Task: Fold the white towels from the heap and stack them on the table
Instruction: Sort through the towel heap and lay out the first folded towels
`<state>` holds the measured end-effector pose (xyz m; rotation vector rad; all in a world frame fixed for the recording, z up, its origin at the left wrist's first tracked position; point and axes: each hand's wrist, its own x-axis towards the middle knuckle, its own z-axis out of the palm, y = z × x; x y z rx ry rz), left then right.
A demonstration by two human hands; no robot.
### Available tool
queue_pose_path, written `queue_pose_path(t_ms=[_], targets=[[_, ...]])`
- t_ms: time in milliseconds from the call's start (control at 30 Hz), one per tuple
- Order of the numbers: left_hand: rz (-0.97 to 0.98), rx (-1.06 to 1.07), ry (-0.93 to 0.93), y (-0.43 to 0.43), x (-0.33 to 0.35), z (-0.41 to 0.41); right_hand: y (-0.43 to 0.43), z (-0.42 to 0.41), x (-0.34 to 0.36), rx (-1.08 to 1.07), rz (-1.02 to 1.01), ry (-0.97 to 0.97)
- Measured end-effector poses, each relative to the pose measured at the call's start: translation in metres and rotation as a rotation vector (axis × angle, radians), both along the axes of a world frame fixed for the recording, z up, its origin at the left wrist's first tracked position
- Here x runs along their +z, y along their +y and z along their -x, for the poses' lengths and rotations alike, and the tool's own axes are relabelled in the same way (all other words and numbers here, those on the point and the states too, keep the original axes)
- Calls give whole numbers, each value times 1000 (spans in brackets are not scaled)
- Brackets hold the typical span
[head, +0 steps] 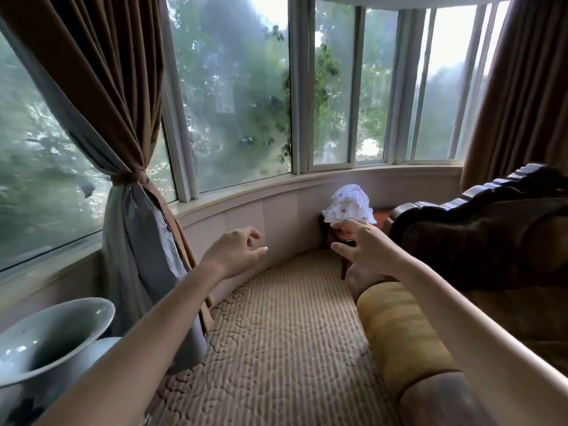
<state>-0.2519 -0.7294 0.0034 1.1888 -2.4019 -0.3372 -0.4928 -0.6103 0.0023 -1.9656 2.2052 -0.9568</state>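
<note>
Both hands, left hand (236, 250) and right hand (359, 244), reach empty with loose, spread fingers toward the towel heap (350, 204) on the bench (330, 230), nothing folded yet.

Both empty hands, left hand (236, 250) and right hand (362, 245), reach toward towel heap (350, 204)

Right hand (361, 244) hides the table (327, 224) top — vase (46, 342) cropped.
</note>
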Motion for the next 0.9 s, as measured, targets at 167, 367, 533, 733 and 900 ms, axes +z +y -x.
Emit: queue_pose_path(t_ms=[167, 367, 533, 733, 900], targets=[[-14, 29, -3, -83, -2, 26, -82, 26, -10, 25, -4, -2], [-9, -7, 15, -200, -10, 72, -193, 63, -21, 2, 8, 8], [-40, -55, 22, -315, -3, 114, -294, 98, -20, -25, 0, -44], [-67, -113, 22, -436, 8, 173, -398, 144, -11, -82, -8, -67], [-104, -146, 44, -508, -9, 225, -467, 189, -20, -103, -36, -63]])
